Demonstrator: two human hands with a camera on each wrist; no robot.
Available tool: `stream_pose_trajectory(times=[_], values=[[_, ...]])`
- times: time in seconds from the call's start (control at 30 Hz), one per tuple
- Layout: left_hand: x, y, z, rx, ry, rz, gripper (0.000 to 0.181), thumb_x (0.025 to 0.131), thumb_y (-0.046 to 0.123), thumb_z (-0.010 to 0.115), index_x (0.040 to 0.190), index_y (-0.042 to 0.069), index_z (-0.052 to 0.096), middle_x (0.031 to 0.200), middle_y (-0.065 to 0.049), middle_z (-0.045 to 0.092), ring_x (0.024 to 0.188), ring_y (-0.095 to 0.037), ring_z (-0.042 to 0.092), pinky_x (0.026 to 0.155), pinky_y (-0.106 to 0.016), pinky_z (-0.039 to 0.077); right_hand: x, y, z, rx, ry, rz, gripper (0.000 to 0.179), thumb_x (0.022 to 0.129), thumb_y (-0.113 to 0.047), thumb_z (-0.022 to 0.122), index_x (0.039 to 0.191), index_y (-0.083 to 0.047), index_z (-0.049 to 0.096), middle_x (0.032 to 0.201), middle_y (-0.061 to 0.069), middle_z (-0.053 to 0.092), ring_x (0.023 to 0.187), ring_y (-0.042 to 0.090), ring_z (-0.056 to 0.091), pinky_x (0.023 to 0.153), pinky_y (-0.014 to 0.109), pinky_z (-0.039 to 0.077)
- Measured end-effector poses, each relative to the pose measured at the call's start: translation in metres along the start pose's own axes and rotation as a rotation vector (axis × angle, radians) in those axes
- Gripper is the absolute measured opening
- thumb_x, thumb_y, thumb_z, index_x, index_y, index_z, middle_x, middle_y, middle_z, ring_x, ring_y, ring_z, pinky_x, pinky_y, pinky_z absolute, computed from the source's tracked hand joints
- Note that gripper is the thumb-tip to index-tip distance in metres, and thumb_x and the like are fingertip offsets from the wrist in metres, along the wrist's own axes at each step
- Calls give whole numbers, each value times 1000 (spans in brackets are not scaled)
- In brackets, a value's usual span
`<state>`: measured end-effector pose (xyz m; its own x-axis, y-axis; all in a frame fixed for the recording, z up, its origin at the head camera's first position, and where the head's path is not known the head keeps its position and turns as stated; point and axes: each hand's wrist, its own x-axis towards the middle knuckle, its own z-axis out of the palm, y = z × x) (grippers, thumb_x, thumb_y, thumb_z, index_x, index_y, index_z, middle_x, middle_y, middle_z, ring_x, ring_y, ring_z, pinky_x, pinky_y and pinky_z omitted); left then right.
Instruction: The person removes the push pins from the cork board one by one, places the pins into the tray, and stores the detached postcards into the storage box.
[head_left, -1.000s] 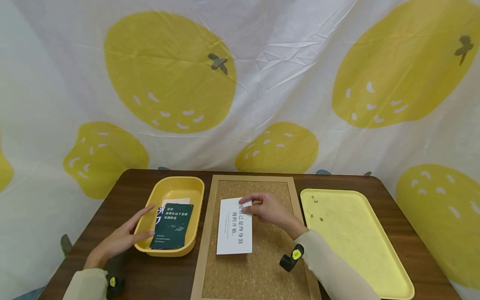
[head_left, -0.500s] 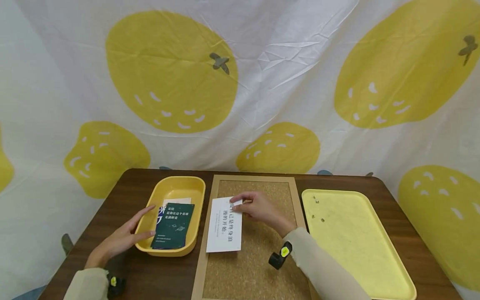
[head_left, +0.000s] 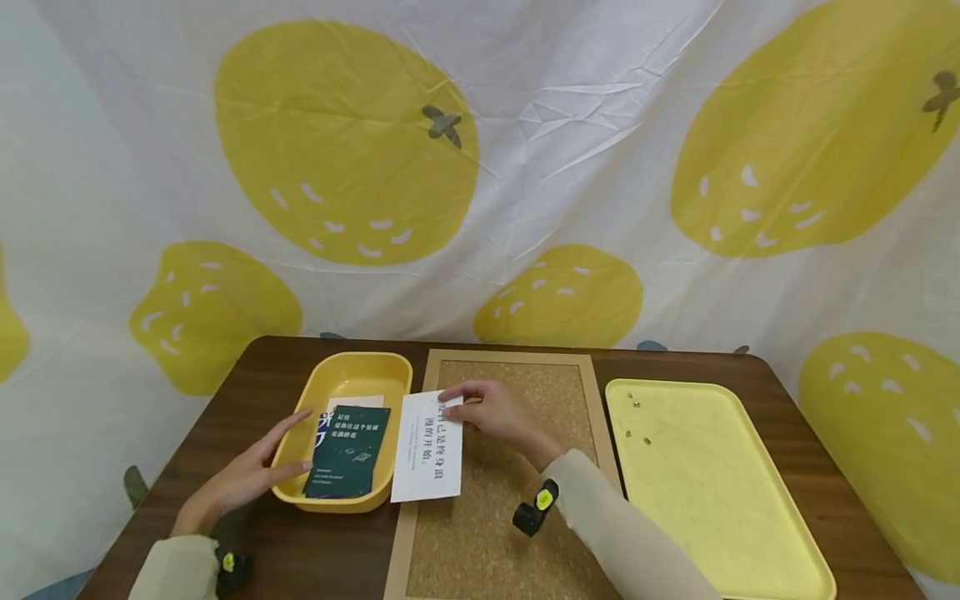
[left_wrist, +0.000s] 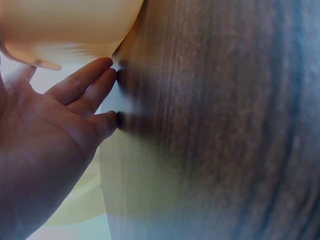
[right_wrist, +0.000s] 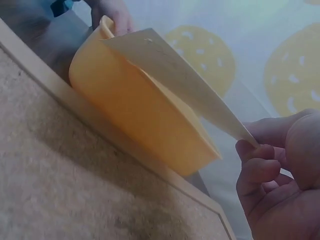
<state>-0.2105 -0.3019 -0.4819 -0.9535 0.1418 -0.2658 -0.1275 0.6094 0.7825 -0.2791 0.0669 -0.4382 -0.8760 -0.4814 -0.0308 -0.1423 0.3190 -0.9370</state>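
My right hand (head_left: 498,419) pinches a white card (head_left: 426,465) with printed Chinese text by its upper right corner, thumb and fingertips on the edge. In the head view the card overlaps the left frame of the corkboard (head_left: 517,517) and reaches toward the right rim of a yellow bin (head_left: 365,362). From the right wrist view, the card slants above the bin's rim. My left hand (head_left: 240,473) is at the bin's left side, index finger and thumb tips over its rim. Other fingers (left_wrist: 87,90) extend below the rim toward the tabletop.
A dark green card (head_left: 348,454) lies on top of other cards in the bin. To the right of the corkboard is a pale yellow tray (head_left: 712,500) with several small pushpins (head_left: 636,403) near its upper left corner. A fruit-patterned cloth (head_left: 570,167) hangs behind the wooden table (head_left: 300,558).
My right hand has carried the white card leftward from over the corkboard to beside the bin. The left hand stays at the bin's rim.
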Motion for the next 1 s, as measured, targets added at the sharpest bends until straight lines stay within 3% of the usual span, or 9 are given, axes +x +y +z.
stream_pose_trajectory(times=[0.2,0.43,0.7,1.0], values=[[2,0,2,-13,2,20,82,78,45,65,142,42,14,150,-12,8,129,-38,22,99,-65,20,6,-6,6,56,6,11,20,80,-20,69,100,-17,69,71,0,62,42,9,34,37,22,26],[3,0,3,-15,3,18,81,78,45,65,142,43,14,151,-12,8,129,-39,21,99,-64,20,14,-15,15,66,0,16,20,81,-21,68,100,-16,68,78,2,63,44,10,36,39,22,28],[2,1,2,2,2,-9,83,77,47,65,142,43,13,151,-13,7,129,-40,20,98,-66,18,26,-23,31,65,59,39,17,81,-22,69,97,-19,69,81,1,61,49,12,42,42,21,32],[2,1,3,11,10,10,82,78,46,65,142,44,14,151,-12,7,131,-40,17,98,-66,16,39,-27,50,97,105,44,15,81,-17,68,96,-17,69,75,2,57,48,13,44,40,21,36]])
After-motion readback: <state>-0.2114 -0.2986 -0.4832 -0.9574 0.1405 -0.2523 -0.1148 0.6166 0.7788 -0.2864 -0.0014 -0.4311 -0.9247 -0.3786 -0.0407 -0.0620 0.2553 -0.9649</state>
